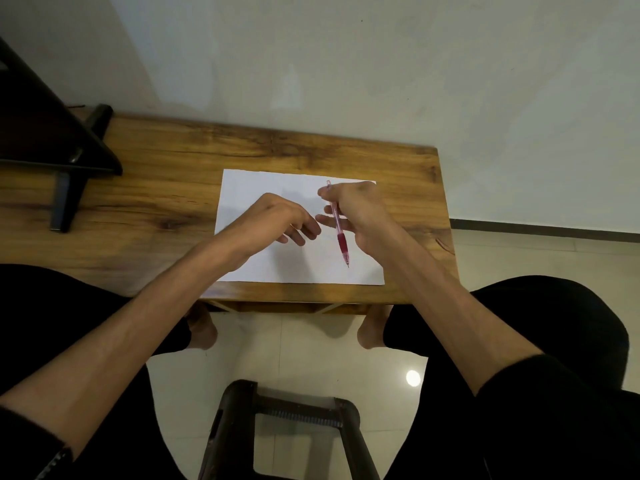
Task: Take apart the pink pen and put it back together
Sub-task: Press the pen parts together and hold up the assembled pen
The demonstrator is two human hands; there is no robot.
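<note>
Over the white paper sheet [263, 188], toward its 3 o'clock side, your right hand [362, 211] has the pink pen [337, 225] lifted off the tabletop [156, 188]. Pen looks whole: clear pale-pink barrel w/ a thin refill visible inside, darker red-pink grip sleeve near the low end, fine metal tip pointing at approx 6 o'clock, toward you. Butt end sticks out past the knuckles at 12 o'clock. Pen runs nearly straight 12-to-6, tilted slightly.

Right fingers [327, 192] are closed round the upper barrel; thumb and forefinger pinch near the top, another finger crosses under the barrel mid-length. Grip sleeve and tip hang free below the hand, nothing touching them.

Your left hand [277, 216] sits at 9 o'clock of the pen, loosely curled, half open, holding nothing; its fingertips [311, 232] are near the barrel but apart from it.
</note>
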